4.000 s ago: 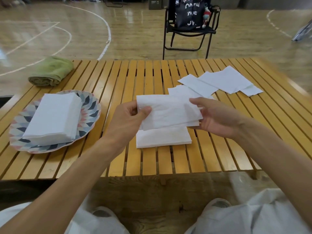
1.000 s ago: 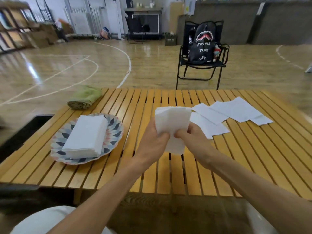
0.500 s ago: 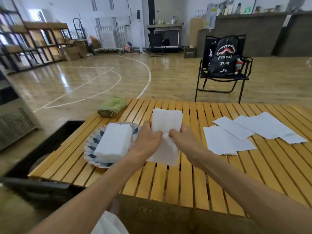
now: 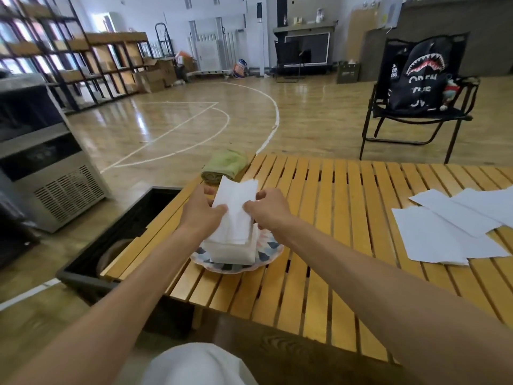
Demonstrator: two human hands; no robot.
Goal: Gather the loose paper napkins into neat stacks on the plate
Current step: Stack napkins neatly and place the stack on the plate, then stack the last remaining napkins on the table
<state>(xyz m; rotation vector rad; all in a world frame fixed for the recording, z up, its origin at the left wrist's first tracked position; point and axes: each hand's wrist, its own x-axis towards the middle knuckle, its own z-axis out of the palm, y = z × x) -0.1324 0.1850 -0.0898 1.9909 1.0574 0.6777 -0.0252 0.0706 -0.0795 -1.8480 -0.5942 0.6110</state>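
Both hands, left (image 4: pixel 201 211) and right (image 4: pixel 268 209), pinch a bundle of napkins (image 4: pixel 236 209) by its side edges above the plate (image 4: pixel 266 259). Being light, limp paper, it probably needs that two-sided support.

black bag (image 4: pixel 421 81) on chair, white txt "OPEN", lower lines prob. "THE", unclear

Both forearms are bare from elbow to wrist, with no sleeves, watch, bracelet or rings showing. The left hand (image 4: pixel 204 211) and right hand (image 4: pixel 268 209) wear no gloves. At the bottom centre of the frame a rounded patch of plain white garment (image 4: pixel 198 365) shows.
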